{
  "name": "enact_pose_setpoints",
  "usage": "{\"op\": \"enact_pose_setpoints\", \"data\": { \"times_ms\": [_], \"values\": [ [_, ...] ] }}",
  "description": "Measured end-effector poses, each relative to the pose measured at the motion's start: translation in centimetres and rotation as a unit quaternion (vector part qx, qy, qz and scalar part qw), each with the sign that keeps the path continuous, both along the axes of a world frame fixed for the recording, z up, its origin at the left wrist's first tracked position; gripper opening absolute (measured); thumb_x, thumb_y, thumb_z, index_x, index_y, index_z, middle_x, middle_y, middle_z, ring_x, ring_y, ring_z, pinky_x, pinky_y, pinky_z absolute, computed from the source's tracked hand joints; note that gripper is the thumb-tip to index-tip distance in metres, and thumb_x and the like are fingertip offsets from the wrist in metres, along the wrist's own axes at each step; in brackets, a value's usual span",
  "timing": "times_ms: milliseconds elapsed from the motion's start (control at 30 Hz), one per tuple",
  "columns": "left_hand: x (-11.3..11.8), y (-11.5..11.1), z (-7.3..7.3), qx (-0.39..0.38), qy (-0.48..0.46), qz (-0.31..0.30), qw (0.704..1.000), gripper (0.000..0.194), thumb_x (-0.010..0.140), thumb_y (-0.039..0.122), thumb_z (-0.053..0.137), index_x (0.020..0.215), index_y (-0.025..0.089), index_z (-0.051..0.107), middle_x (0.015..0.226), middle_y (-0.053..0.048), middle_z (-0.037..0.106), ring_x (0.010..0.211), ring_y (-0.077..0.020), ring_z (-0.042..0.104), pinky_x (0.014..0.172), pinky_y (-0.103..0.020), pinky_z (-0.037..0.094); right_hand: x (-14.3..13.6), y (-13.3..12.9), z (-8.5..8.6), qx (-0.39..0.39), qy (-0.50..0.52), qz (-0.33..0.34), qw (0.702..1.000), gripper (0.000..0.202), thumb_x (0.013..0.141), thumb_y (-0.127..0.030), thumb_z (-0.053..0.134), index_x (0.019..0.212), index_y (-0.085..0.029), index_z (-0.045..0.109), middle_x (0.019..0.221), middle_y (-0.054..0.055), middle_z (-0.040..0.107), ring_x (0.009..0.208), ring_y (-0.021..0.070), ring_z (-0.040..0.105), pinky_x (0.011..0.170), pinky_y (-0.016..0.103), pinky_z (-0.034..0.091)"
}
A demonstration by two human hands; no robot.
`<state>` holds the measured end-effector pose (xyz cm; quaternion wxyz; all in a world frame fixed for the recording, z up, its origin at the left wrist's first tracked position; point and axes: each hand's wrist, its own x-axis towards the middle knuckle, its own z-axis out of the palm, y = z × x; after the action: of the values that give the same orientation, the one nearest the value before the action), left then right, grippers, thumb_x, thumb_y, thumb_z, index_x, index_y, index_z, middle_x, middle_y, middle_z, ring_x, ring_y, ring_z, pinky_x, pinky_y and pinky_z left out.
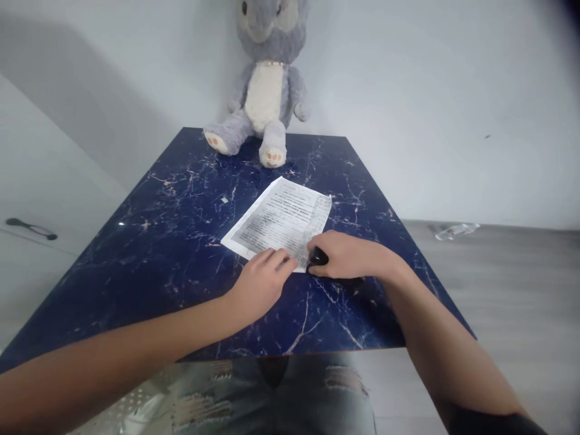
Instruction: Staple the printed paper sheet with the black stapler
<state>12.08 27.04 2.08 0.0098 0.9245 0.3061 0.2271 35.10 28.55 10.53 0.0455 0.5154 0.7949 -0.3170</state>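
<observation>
Both hands (290,272) low, fingertips on paper's (281,220) near edge

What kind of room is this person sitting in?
Probably a room in a home, not a workshop: a plush rabbit sits at the far end of a dark blue marble-patterned table against a plain white wall, and a printed sheet lies under the hands.

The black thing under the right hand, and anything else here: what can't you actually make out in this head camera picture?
- Small black object, head view: mostly covered by the right hand; its kind cannot be told.
- Printed sheet: the text is too small and blurred to read; the left hand covers its near edge.
- Plush toy: the top of its head is cut off by the upper edge.
- Clear item on the floor: too small to identify.
</observation>
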Motion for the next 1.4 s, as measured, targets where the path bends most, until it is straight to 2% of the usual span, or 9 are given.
{"op": "enact_pose_setpoints", "data": {
  "times_ms": [133, 233, 400, 533, 700, 833, 933, 1133, 1400],
  "values": [
    [-0.3, -0.5, -0.2, 0.027, -0.002, -0.027, 0.999, 0.032, 0.098, 0.005, 0.044, 0.102, 0.026, 0.068, 0.097, -0.007, 0.070, 0.084, -0.0217, 0.067, 0.059, -0.036, 0.055, -0.5, -0.2, -0.6, -0.003, 0.029, -0.022, 0.999, 0.028, 0.086, -0.046, 0.072, 0.089, -0.021, 0.061, 0.089, 0.008, 0.069, 0.074, 0.0208, 0.058, 0.062, 0.034, 0.039],
    [-0.5, -0.6, -0.1, 0.000, -0.017, -0.046, 0.999, 0.029, 0.101, 0.011, 0.047, 0.101, 0.029, 0.070, 0.098, -0.007, 0.071, 0.085, -0.0211, 0.068, 0.057, -0.036, 0.055, -0.3, 0.0, -0.8, -0.014, 0.063, -0.023, 0.998, 0.039, 0.083, -0.056, 0.076, 0.092, -0.022, 0.059, 0.090, 0.006, 0.067, 0.077, 0.0211, 0.057, 0.064, 0.034, 0.039],
    [-0.7, -1.0, 0.4, -0.037, -0.015, -0.085, 0.996, 0.031, 0.100, 0.011, 0.048, 0.098, 0.029, 0.073, 0.090, -0.007, 0.070, 0.085, -0.0239, 0.067, 0.075, -0.044, 0.061, 0.7, 0.3, 0.0, -0.096, 0.088, 0.011, 0.991, 0.048, 0.082, -0.063, 0.076, 0.103, -0.025, 0.057, 0.098, 0.005, 0.066, 0.083, 0.0225, 0.056, 0.068, 0.034, 0.040],
    [-0.6, -1.1, 0.4, -0.060, -0.031, -0.103, 0.992, 0.034, 0.099, 0.008, 0.049, 0.100, 0.029, 0.076, 0.088, -0.008, 0.070, 0.084, -0.0242, 0.067, 0.072, -0.043, 0.060, 0.8, 0.3, 0.8, -0.088, 0.094, 0.002, 0.992, 0.036, 0.092, -0.059, 0.067, 0.099, -0.024, 0.058, 0.093, 0.004, 0.065, 0.079, 0.0213, 0.054, 0.069, 0.034, 0.040],
    [-0.3, -1.3, 0.0, 0.072, -0.063, -0.097, 0.991, 0.023, 0.097, 0.006, 0.056, 0.104, 0.015, 0.076, 0.086, -0.007, 0.071, 0.080, -0.0206, 0.066, 0.070, -0.036, 0.060, -0.9, -0.5, 0.5, -0.069, 0.159, -0.026, 0.985, 0.039, 0.104, -0.059, 0.051, 0.095, -0.022, 0.057, 0.087, 0.004, 0.062, 0.077, 0.0194, 0.052, 0.069, 0.033, 0.040],
    [-0.1, -1.5, 0.0, 0.103, -0.083, -0.112, 0.985, 0.016, 0.095, 0.006, 0.062, 0.102, 0.009, 0.076, 0.090, -0.008, 0.074, 0.084, -0.0196, 0.068, 0.074, -0.034, 0.061, -2.2, -0.6, -0.6, 0.055, 0.139, -0.102, 0.984, 0.040, 0.110, -0.053, 0.040, 0.086, -0.022, 0.049, 0.082, 0.002, 0.057, 0.075, 0.0186, 0.049, 0.070, 0.034, 0.038],
    [0.0, -1.7, 0.1, 0.115, -0.087, -0.119, 0.982, 0.014, 0.094, 0.006, 0.064, 0.098, 0.009, 0.077, 0.089, -0.008, 0.075, 0.083, -0.0191, 0.068, 0.074, -0.032, 0.061, -3.0, -0.4, -1.4, 0.106, 0.101, -0.111, 0.983, 0.038, 0.111, -0.043, 0.038, 0.079, -0.022, 0.042, 0.080, 0.002, 0.054, 0.074, 0.0186, 0.049, 0.072, 0.035, 0.036],
    [0.4, -1.7, 0.0, 0.141, -0.081, -0.117, 0.980, 0.015, 0.094, 0.004, 0.063, 0.090, 0.011, 0.076, 0.086, -0.008, 0.075, 0.078, -0.0183, 0.067, 0.069, -0.032, 0.059, -3.9, -0.2, -2.1, 0.098, 0.108, -0.152, 0.978, 0.035, 0.110, -0.033, 0.037, 0.076, -0.023, 0.038, 0.077, 0.001, 0.054, 0.071, 0.0175, 0.048, 0.071, 0.035, 0.035],
    [0.5, -1.8, 0.2, 0.139, -0.077, -0.114, 0.981, 0.016, 0.094, 0.004, 0.063, 0.090, 0.012, 0.076, 0.082, -0.007, 0.073, 0.075, -0.0181, 0.066, 0.067, -0.032, 0.058, -4.0, -0.1, -2.4, 0.087, 0.088, -0.136, 0.983, 0.032, 0.109, -0.030, 0.036, 0.078, -0.023, 0.039, 0.079, 0.002, 0.056, 0.073, 0.0183, 0.049, 0.072, 0.036, 0.035]
  ]
}}
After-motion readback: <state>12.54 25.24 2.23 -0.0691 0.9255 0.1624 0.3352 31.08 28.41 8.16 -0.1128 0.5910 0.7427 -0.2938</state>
